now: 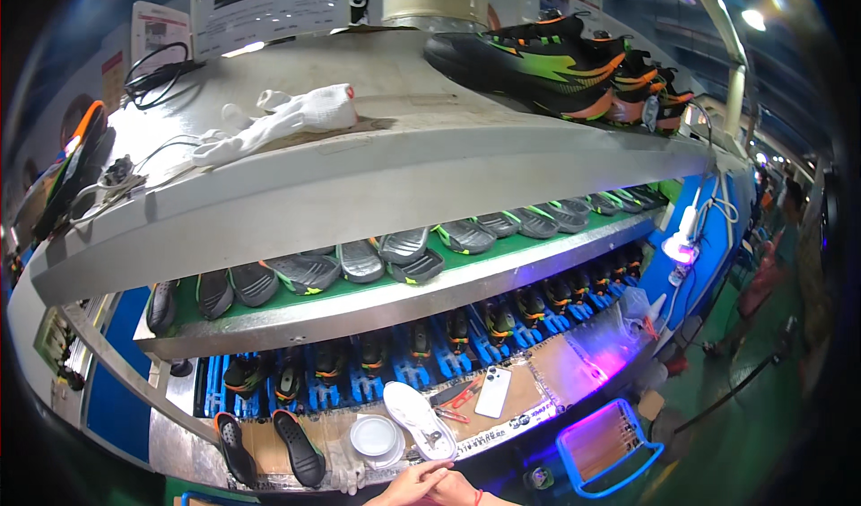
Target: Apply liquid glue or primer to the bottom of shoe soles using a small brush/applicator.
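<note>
Both my hands meet at the bottom edge of the head view, folded against each other. My left hand (pixel 408 486) has its fingers together, reaching across to my right hand (pixel 456 487), which is closed and has a red band at its wrist. No object shows in either hand. Just beyond the fingertips lies a white sole-shaped piece (pixel 413 414) with small bits on its near end. Left of it stands a white round tub (pixel 374 435), and a pale glove (pixel 348 477) hangs near the edge. Farther left lie two black shoe soles (pixel 300 448).
A white phone (pixel 493 391) and red-handled pliers (pixel 456 414) lie on the cardboard-covered ledge (pixel 547 371). Behind, shoes sit in blue holders (pixel 366 382), below a green belt (pixel 368 298) with soles. Finished shoes (pixel 529 65) and white gloves (pixel 287 122) rest on the hood. A blue-framed stool (pixel 610 448) stands right.
</note>
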{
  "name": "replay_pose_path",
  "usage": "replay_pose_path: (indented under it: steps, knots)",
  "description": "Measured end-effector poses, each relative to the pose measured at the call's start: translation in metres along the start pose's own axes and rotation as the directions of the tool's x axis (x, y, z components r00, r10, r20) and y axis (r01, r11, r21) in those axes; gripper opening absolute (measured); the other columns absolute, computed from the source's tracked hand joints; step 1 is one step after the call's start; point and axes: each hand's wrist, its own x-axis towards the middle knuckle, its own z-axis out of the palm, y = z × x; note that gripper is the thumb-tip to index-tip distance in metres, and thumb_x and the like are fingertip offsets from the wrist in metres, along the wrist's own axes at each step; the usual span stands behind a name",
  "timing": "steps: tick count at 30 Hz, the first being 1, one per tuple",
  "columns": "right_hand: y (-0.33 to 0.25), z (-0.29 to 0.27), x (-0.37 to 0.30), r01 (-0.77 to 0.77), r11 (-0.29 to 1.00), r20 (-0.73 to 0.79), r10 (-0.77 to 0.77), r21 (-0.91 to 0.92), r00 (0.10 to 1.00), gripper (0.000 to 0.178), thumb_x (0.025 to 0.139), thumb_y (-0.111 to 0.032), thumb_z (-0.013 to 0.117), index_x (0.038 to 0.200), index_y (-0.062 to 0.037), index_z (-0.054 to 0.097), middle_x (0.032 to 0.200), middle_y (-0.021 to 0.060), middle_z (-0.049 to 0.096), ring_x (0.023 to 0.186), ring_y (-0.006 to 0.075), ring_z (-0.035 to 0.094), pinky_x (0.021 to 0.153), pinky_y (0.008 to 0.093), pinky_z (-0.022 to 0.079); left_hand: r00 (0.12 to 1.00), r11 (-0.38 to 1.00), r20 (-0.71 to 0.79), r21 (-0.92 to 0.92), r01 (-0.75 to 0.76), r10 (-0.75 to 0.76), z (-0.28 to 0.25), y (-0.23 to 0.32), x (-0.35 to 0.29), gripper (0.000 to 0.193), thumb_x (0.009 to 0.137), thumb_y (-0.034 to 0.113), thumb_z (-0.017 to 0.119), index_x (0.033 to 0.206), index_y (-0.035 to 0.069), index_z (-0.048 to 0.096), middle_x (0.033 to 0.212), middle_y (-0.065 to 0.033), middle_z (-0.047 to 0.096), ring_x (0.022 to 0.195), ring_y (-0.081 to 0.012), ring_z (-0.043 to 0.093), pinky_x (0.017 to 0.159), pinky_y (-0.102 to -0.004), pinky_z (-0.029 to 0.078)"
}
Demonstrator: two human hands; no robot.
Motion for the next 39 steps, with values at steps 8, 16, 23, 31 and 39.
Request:
replay_pose_path:
  steps: [8, 16, 23, 31, 39]
  knots:
    - [0.016, 0.019, 0.022, -0.132, 0.986, -0.299, 0.156, 0.098, 0.942, 0.021, 0.090, -0.011, 0.050, 0.078, -0.0039, 0.066, 0.070, 0.0116, 0.059, 0.064, 0.0281, 0.058, 0.060, 0.0377, 0.046, 0.999, 0.992, 0.021, -0.119, 0.052, -0.050, -0.038, -0.012, 0.003, 0.035, 0.097, 0.018, 0.047, 0.128, 0.002, 0.046, 0.117, -0.0147, 0.055, 0.106, -0.0204, 0.053, 0.088, -0.0321, 0.046]
    - [-0.188, -0.070, 0.037, 0.112, 0.942, -0.321, -0.217, -0.316, 0.922, 0.017, 0.069, -0.014, 0.063, 0.083, -0.0064, 0.063, 0.080, 0.0118, 0.061, 0.073, 0.0287, 0.060, 0.064, 0.0378, 0.047, 0.960, 0.965, 0.135, 0.070, -0.255, 0.244, -0.041, -0.055, -0.017, 0.037, 0.094, 0.014, 0.052, 0.129, 0.002, 0.046, 0.122, -0.0173, 0.053, 0.113, -0.0241, 0.050, 0.096, -0.0343, 0.041]
    - [-0.163, -0.038, 0.054, 0.101, 0.935, -0.321, -0.216, -0.339, 0.922, 0.023, 0.070, -0.013, 0.061, 0.091, -0.0035, 0.061, 0.088, 0.0137, 0.060, 0.084, 0.0285, 0.058, 0.073, 0.0371, 0.045, 0.972, 0.962, 0.205, -0.223, 0.160, -0.114, -0.053, -0.042, -0.019, 0.038, 0.093, 0.011, 0.053, 0.129, 0.000, 0.047, 0.122, -0.0160, 0.054, 0.113, -0.0228, 0.050, 0.097, -0.0329, 0.040]
    - [-0.138, -0.012, 0.069, 0.136, 0.927, -0.271, -0.239, -0.351, 0.932, 0.031, 0.071, -0.011, 0.059, 0.099, -0.0001, 0.058, 0.098, 0.0159, 0.058, 0.095, 0.0283, 0.056, 0.084, 0.0363, 0.043, 0.964, 0.998, 0.261, -0.019, 0.066, -0.059, -0.064, -0.015, -0.023, 0.037, 0.094, 0.014, 0.050, 0.128, 0.001, 0.048, 0.123, -0.0164, 0.055, 0.115, -0.0248, 0.051, 0.098, -0.0337, 0.039]
    - [-0.151, 0.006, 0.083, 0.270, 0.937, -0.072, -0.292, -0.222, 0.954, 0.039, 0.072, -0.010, 0.058, 0.108, 0.0032, 0.055, 0.107, 0.0181, 0.057, 0.107, 0.0281, 0.054, 0.094, 0.0355, 0.041, 0.994, 0.999, 0.105, -0.031, 0.031, -0.028, -0.074, -0.045, -0.034, 0.038, 0.081, 0.007, 0.063, 0.117, -0.004, 0.054, 0.110, -0.0176, 0.062, 0.101, -0.0258, 0.061, 0.088, -0.0339, 0.047]
